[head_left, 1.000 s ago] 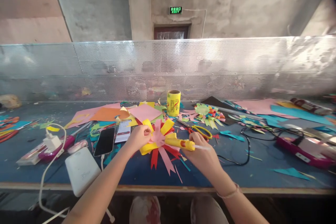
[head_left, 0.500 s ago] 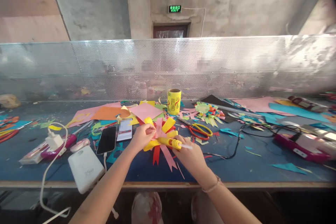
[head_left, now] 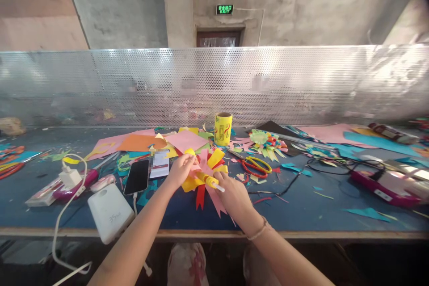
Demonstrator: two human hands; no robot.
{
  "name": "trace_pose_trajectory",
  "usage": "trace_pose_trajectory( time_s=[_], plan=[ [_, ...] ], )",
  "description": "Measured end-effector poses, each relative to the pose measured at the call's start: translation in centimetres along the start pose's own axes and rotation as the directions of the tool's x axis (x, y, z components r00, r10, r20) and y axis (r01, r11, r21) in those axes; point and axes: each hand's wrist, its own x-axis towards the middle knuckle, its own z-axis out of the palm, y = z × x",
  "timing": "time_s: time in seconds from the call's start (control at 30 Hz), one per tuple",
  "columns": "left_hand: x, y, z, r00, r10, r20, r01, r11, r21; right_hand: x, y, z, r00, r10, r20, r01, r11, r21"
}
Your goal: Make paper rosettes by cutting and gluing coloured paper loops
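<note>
The right hand [head_left: 233, 193] is gripping a yellow glue gun [head_left: 206, 179], fingers closed round its body and nozzle pointing into the centre of a paper flower [head_left: 215, 158]. The left hand [head_left: 181, 170] is pinching the flower's left edge between thumb and fingertips; which petal it has appears partly hidden. The flower is lying on the blue table [head_left: 301, 205], near its front middle. A smartphone [head_left: 136, 177] and a white power bank [head_left: 110, 213] are sitting to the left, and scissors [head_left: 256, 165] are lying just to the right.
</note>
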Motion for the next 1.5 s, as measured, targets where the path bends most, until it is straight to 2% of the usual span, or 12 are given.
trace_pose_trajectory(
  time_s=[0.17,0.53,0.83,1.0,1.23,1.4,1.5],
  plan=[
    [0.0,-0.2,-0.1,1.0,0.002,0.006,-0.002,1.0,0.021,-0.2,-0.6,-0.1,0.999,-0.009,0.046,0.012,0.996,-0.084],
    [0.0,-0.4,-0.3,1.0,0.002,0.009,-0.002,1.0,0.013,-0.1,0.0,0.7,0.998,-0.023,0.062,0.029,0.996,-0.09],
    [0.2,-0.8,-0.5,1.0,0.011,0.004,-0.011,0.999,0.035,-0.5,0.3,-0.3,0.994,-0.013,0.112,0.018,0.999,-0.036],
    [0.1,-1.0,-0.5,0.999,0.052,0.013,-0.054,0.982,0.182,-0.7,0.2,-0.8,0.994,0.016,0.105,-0.01,0.998,-0.054],
    [-0.9,-0.7,-0.1,0.98,0.139,0.141,-0.194,0.81,0.553,-1.0,1.7,-1.5,0.999,0.002,0.035,0.0,0.998,-0.069],
    [-1.3,-0.6,-0.1,0.918,0.257,0.303,-0.396,0.649,0.649,-1.0,4.2,-2.0,0.998,0.019,-0.059,-0.021,0.999,-0.036],
    [-1.4,-0.2,-0.2,0.891,0.271,0.365,-0.454,0.578,0.679,-0.1,5.8,-2.5,0.987,0.081,-0.139,-0.078,0.997,0.025]
  ],
)
